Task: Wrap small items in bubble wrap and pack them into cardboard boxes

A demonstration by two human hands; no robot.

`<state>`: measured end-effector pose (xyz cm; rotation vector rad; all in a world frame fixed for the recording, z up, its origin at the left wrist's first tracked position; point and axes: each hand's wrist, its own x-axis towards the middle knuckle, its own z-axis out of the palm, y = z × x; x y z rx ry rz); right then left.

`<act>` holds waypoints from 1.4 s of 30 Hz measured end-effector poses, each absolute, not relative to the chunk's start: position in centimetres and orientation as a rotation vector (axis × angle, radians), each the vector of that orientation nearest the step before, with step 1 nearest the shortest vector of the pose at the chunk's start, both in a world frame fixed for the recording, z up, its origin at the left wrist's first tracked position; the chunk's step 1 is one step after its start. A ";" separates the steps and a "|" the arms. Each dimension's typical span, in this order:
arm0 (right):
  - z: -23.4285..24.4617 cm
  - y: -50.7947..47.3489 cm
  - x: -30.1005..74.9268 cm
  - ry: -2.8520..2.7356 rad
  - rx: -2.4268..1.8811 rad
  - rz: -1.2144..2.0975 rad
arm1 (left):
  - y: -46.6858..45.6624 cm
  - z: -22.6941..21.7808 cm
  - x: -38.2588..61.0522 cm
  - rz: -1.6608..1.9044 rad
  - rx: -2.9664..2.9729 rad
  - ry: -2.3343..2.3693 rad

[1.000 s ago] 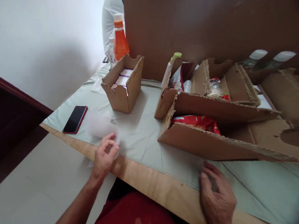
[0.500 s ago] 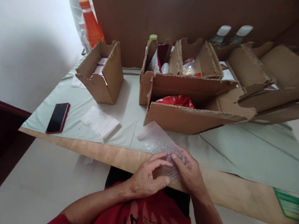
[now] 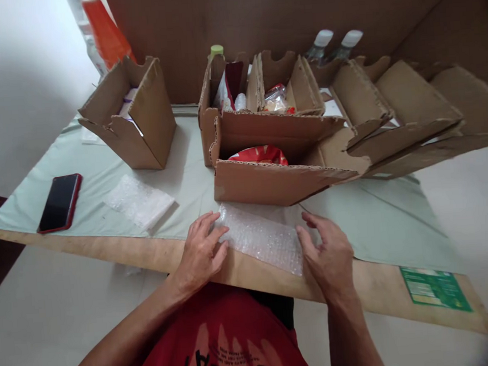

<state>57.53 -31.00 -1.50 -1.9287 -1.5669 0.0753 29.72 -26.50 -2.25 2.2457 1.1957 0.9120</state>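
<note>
A clear sheet of bubble wrap [image 3: 261,238] lies flat near the table's front edge, between my two hands. At its left end is my left hand [image 3: 204,246], fingers apart, with the tips touching or just over the sheet's edge. My right hand [image 3: 327,249] is open at the sheet's right end, thumb and fingers spread, close beside the edge. Neither hand grips anything. To the left of the sheet rests a white bubble-wrapped packet [image 3: 140,203].
Behind the sheet stands a long cardboard box [image 3: 286,183] holding a red packet [image 3: 259,155], with several cardboard bins behind it. Another cardboard box [image 3: 154,128] is at left, past a phone [image 3: 60,202]. A green card [image 3: 435,288] lies at the right front edge.
My hands have moved apart, and the bubble wrap has gone from being held at an angle to lying flat on the table. The view has shifted right.
</note>
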 end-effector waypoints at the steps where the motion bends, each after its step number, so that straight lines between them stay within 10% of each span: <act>1: -1.4 -31.1 56.5 -1.630 -1.877 0.050 | -26.4 -2.2 30.3 0.897 2.272 1.169; 20: -5.4 -35.7 63.3 -1.770 -1.937 -0.356 | -24.9 -5.2 30.1 0.887 2.406 1.191; 42: -3.5 -39.9 54.9 -1.697 -1.712 0.923 | -22.2 -3.7 32.8 0.864 2.490 1.066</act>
